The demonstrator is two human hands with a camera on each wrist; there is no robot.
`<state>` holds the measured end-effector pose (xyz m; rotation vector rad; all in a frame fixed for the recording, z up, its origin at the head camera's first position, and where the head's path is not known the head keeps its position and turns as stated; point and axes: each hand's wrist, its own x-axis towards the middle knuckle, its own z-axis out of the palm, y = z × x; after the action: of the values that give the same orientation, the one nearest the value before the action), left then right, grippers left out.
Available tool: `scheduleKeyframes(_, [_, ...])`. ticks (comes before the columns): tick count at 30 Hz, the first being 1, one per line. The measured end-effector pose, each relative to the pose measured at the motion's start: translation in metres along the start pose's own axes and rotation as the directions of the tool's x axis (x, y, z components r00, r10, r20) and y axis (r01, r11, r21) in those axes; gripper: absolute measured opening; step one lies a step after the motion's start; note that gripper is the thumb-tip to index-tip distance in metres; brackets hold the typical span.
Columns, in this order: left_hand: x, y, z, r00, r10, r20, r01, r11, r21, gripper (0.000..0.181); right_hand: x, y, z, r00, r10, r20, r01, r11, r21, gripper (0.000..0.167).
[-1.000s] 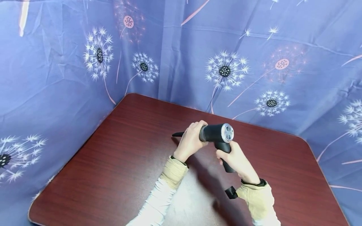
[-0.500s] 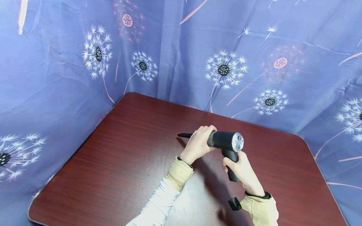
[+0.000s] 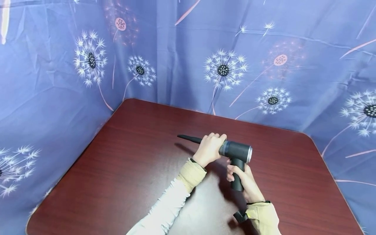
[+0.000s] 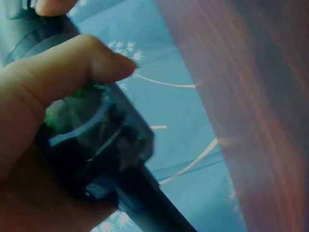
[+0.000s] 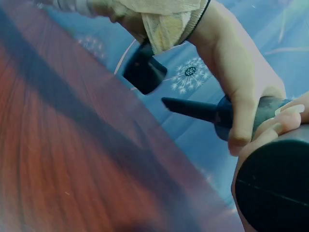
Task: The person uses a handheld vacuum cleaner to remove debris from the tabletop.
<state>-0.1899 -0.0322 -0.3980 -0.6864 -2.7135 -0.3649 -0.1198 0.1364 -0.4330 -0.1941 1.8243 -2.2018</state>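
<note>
A black handheld vacuum cleaner (image 3: 239,151) with a silver rear end is held above the table, its slim black nozzle (image 3: 189,138) pointing left. My left hand (image 3: 209,150) grips the front of it from above, fingers and thumb wrapped round the clear section (image 4: 91,125) behind the nozzle. Below the body, my right hand (image 3: 246,181) holds the upright handle (image 3: 237,174). In the right wrist view, the handle's round bottom end (image 5: 277,186) fills the lower right corner, and the left hand (image 5: 231,63) shows behind it. Part of the clear section is hidden under the left hand.
The dark red wooden table (image 3: 132,156) has rounded corners and carries a bright glare near its front. A blue dandelion-print curtain (image 3: 188,65) hangs round its back and sides. A small black camera (image 3: 241,216) sticks out at the right wrist.
The vacuum has turned so that its silver rear vent faces away to the right, and its nozzle now slants up to the left. Both hands keep their hold.
</note>
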Motion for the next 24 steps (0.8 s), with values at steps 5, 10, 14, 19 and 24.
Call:
scheduleKeyframes(5, [0.009, 0.008, -0.002, 0.985, -0.046, 0.167, 0.033, 0.996, 0.079, 0.054, 0.004, 0.014, -0.007, 0.994, 0.036, 0.105, -0.057, 0.978, 0.199, 0.011])
scheduleKeyframes(10, [0.011, 0.01, 0.006, 0.959, -0.082, 0.269, 0.058, 0.994, 0.096, 0.061, 0.008, 0.023, -0.015, 0.968, 0.069, 0.242, -0.168, 0.894, 0.416, 0.025])
scheduleKeyframes(14, [0.009, 0.006, 0.016, 0.936, -0.124, 0.33, 0.106, 0.992, 0.073, 0.066, 0.012, 0.03, -0.02, 0.934, 0.108, 0.341, -0.284, 0.802, 0.525, 0.035])
scheduleKeyframes(19, [0.008, 0.002, 0.024, 0.928, -0.159, 0.337, 0.142, 0.987, 0.074, 0.064, 0.018, 0.035, -0.023, 0.894, 0.13, 0.43, -0.389, 0.702, 0.597, 0.037])
scheduleKeyframes(24, [0.003, 0.003, 0.028, 0.941, -0.134, 0.31, 0.123, 0.991, 0.054, 0.059, 0.017, 0.036, -0.026, 0.878, 0.116, 0.464, -0.422, 0.643, 0.639, 0.038])
